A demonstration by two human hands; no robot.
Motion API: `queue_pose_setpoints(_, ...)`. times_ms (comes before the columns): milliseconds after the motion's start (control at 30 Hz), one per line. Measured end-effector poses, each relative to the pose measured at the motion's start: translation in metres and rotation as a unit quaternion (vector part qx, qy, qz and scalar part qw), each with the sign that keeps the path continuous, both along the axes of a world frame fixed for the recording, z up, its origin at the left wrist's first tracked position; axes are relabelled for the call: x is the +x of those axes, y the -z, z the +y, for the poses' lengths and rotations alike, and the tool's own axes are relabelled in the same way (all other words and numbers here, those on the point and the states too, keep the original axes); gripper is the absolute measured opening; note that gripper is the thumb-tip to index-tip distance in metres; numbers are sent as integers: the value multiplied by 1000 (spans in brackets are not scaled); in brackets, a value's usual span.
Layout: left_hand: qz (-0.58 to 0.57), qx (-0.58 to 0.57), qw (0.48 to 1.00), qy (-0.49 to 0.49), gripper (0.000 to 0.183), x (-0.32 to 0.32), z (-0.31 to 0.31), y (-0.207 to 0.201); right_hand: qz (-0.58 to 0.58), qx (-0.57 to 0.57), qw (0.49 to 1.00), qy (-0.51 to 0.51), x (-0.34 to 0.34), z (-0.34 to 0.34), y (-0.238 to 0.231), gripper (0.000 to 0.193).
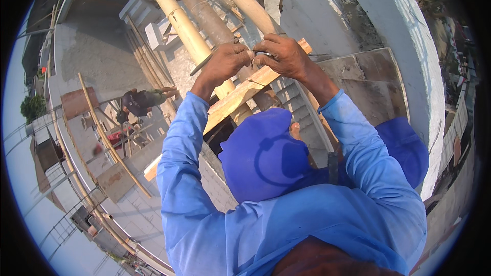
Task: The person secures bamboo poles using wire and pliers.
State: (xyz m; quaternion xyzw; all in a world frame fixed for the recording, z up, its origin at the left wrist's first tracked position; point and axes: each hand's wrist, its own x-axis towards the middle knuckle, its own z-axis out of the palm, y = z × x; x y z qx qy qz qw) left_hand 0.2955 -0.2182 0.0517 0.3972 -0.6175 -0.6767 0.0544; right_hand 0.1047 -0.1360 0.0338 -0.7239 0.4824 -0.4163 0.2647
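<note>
My left hand (228, 63) and my right hand (283, 57) meet fingertip to fingertip above a pale wooden plank (235, 100). Both are closed in a pinch on a thin dark wire (251, 65) that shows between them; most of it is hidden by my fingers. A dark, slim rod-like piece (201, 65) sticks out beside my left palm, and I cannot tell whether that hand grips it. Beneath, the plank lies slantwise across a yellow bamboo pole (186, 33) and a brown round pole (207, 16). Another wooden pole (240, 1) runs up to my right hand.
A grey board (365, 79) and a white-edged wall (409, 36) stand to the right. Below left, another person (140, 103) is at a lower level among bamboo scaffolding poles (107, 138). My blue-clad knees (266, 156) are under my arms.
</note>
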Motion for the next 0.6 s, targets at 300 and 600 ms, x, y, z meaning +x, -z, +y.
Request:
queue_pose_setpoints(300, 121, 195, 971, -68, 22, 6, -1, 0, 51, -38, 998, 11, 6, -7, -7, 27)
queue_pose_setpoints(600, 40, -175, 980, 82, 25, 11, 3, -1, 38, -55, 998, 7, 8, -5, -4, 17)
